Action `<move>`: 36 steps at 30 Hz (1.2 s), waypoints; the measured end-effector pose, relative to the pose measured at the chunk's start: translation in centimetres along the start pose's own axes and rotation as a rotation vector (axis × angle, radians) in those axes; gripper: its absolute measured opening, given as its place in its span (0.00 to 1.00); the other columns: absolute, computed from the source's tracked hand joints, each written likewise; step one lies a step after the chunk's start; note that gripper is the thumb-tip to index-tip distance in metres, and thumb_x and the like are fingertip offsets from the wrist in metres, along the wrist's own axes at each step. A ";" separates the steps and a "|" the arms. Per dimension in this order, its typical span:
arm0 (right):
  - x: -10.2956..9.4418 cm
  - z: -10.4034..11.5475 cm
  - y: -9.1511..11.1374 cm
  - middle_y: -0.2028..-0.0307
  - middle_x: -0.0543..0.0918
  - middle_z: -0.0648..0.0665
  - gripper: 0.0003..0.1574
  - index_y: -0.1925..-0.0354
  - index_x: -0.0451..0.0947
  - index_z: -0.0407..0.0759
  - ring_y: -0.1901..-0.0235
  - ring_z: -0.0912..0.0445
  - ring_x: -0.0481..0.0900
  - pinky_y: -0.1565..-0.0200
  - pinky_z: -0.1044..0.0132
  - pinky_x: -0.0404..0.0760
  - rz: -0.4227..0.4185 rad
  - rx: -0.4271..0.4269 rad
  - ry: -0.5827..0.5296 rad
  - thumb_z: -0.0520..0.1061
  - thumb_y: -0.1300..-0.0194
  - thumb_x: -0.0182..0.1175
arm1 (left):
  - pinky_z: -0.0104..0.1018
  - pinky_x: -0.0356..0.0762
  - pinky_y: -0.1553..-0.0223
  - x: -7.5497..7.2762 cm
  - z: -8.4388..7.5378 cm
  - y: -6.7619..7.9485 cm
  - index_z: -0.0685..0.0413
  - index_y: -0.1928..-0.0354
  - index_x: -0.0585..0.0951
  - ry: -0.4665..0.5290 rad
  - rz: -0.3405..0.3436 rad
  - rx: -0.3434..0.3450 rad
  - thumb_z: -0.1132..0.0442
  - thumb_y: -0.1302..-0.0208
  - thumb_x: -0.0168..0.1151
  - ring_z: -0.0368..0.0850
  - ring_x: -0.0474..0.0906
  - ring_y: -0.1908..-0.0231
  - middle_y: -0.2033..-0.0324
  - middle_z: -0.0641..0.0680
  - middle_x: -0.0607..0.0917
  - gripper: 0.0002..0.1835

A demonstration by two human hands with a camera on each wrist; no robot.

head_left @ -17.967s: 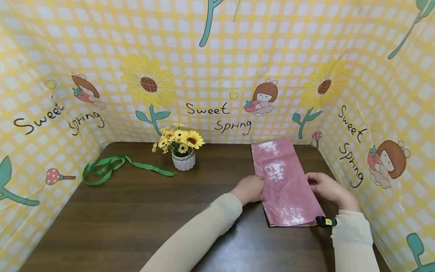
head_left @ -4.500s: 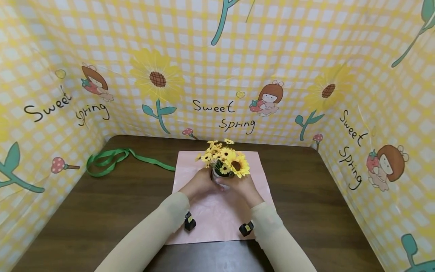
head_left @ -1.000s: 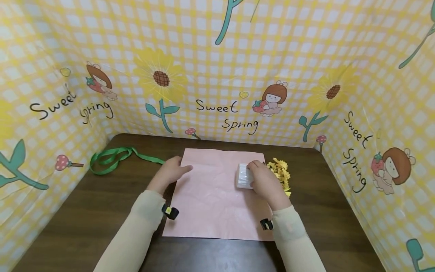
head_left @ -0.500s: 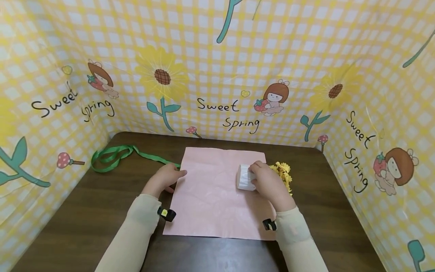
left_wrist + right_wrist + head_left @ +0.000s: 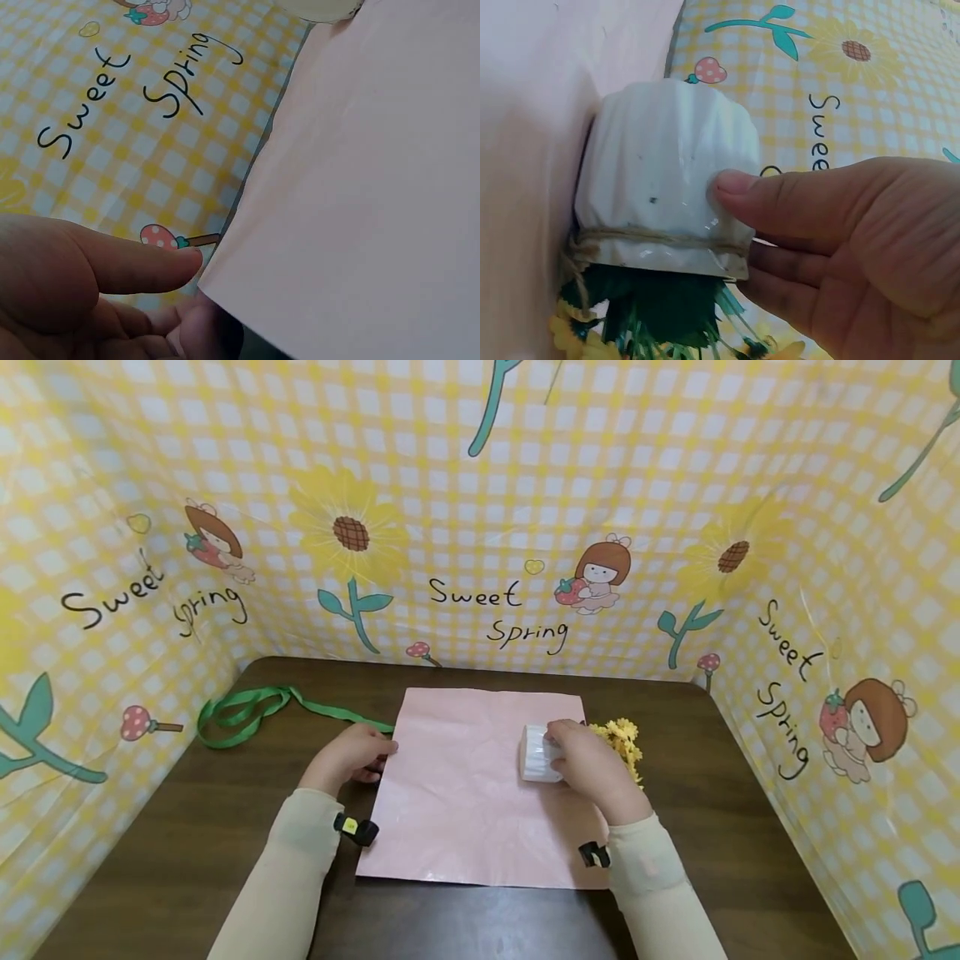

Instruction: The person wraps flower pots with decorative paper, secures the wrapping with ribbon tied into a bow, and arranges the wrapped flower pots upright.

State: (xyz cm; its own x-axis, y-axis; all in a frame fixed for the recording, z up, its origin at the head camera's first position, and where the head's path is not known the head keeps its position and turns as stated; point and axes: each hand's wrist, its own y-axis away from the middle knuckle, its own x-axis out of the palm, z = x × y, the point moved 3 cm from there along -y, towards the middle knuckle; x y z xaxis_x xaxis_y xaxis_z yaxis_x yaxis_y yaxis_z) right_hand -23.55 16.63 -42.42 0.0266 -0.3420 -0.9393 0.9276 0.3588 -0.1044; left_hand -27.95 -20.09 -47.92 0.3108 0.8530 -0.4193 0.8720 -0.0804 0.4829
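Observation:
In the head view, a pink sheet of wrapping paper lies flat on the table. On its right side a white fluted flowerpot lies tipped over, its yellow flowers pointing right past the paper's edge. My right hand grips the pot from above; in the right wrist view the thumb presses the ribbed wall, above a twine band. My left hand is at the paper's left edge. The left wrist view shows the thumb straight beside that edge and a fingertip tucked beneath it.
A loosely looped green ribbon lies at the back left, its tail running to the paper's left edge. Yellow checked cloth walls surround the dark wooden table at the back and both sides.
My left hand has come down from over the paper's left part to its left edge, fingers drawn in. Before that, both hands held the pot upright; now it lies on its side under my right hand.

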 end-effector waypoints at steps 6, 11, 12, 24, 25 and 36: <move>-0.3 -0.6 0.2 0.47 0.85 0.40 0.21 0.46 0.80 0.37 0.46 0.47 0.83 0.43 0.50 0.81 -0.012 0.003 -0.069 0.32 0.37 0.69 | 0.37 0.83 0.69 -0.1 0.2 -0.4 0.61 0.58 0.80 -0.025 0.042 0.025 0.57 0.28 0.61 0.46 0.77 0.70 0.71 0.54 0.79 0.12; -0.3 -0.8 -0.2 0.49 0.85 0.41 0.20 0.47 0.80 0.38 0.49 0.48 0.83 0.44 0.50 0.81 -0.016 0.005 -0.074 0.32 0.37 0.69 | 0.38 0.83 0.68 -0.4 0.0 -0.2 0.61 0.57 0.79 -0.011 0.092 0.052 0.57 0.27 0.61 0.45 0.79 0.70 0.70 0.54 0.80 0.12; -0.3 -0.9 -0.2 0.48 0.85 0.41 0.20 0.47 0.80 0.38 0.48 0.48 0.83 0.44 0.49 0.81 -0.014 0.006 -0.077 0.32 0.37 0.68 | 0.38 0.83 0.67 -0.6 -0.1 -0.1 0.61 0.58 0.79 -0.002 0.103 0.059 0.57 0.27 0.61 0.45 0.80 0.70 0.70 0.54 0.81 0.12; -0.3 -1.1 -0.2 0.40 0.82 0.38 0.26 0.39 0.78 0.36 0.41 0.45 0.81 0.39 0.47 0.78 0.024 0.020 -0.104 0.32 0.35 0.67 | 0.39 0.85 0.65 -1.2 -1.4 1.2 0.58 0.60 0.77 0.084 0.208 0.146 0.56 0.24 0.58 0.45 0.81 0.71 0.70 0.53 0.82 0.12; -0.3 -1.1 -0.2 0.40 0.82 0.38 0.26 0.39 0.78 0.36 0.41 0.45 0.81 0.39 0.47 0.78 0.026 0.017 -0.099 0.32 0.35 0.67 | 0.40 0.85 0.64 -1.2 -1.5 1.3 0.58 0.61 0.77 0.094 0.215 0.151 0.56 0.24 0.58 0.45 0.82 0.70 0.69 0.53 0.82 0.12; -0.1 -1.1 -0.4 0.39 0.81 0.37 0.25 0.39 0.78 0.36 0.40 0.44 0.80 0.38 0.47 0.77 0.028 -0.020 -0.089 0.32 0.34 0.66 | 0.44 0.86 0.57 -0.5 -3.4 2.1 0.55 0.68 0.75 0.233 0.283 0.262 0.62 0.23 0.55 0.47 0.85 0.62 0.66 0.52 0.87 0.11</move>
State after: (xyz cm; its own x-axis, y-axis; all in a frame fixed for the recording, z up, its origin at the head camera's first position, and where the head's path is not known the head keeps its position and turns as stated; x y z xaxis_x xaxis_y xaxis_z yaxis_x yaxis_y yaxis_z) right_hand -24.35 17.48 -42.61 0.0856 -0.4069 -0.9094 0.9184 0.3861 -0.0863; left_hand -27.54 -18.96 -44.04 0.4834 0.8697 -0.0997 0.8407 -0.4295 0.3298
